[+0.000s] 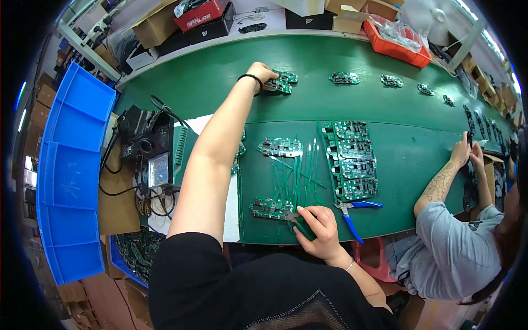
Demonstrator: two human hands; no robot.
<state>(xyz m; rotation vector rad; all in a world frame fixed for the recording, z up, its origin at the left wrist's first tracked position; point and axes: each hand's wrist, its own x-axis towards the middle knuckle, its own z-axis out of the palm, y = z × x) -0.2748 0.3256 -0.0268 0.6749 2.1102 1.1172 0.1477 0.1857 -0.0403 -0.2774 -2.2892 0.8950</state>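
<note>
My left arm reaches to the far side of the green bench, where my left hand (260, 72) has its fingers closed at the edge of green circuit boards (282, 87); its fingertips are partly hidden. Close to my body, my right hand (322, 234) is wrapped round pliers (291, 216), whose grey jaws lie over the end of a circuit board (269, 208). Behind that board are thin green strips (297, 179) in a loose pile and another circuit board (280, 147). Right of the strips lies a panel of joined circuit boards (356, 159), with blue-handled cutters (352, 212) below it.
A row of single boards (344, 78) runs along the far bench to the right. Black equipment with cables (146, 143) and blue bins (74, 187) stand at left. A co-worker in grey (456, 247) handles something dark at right. Boxes and an orange tray (399, 47) line the back.
</note>
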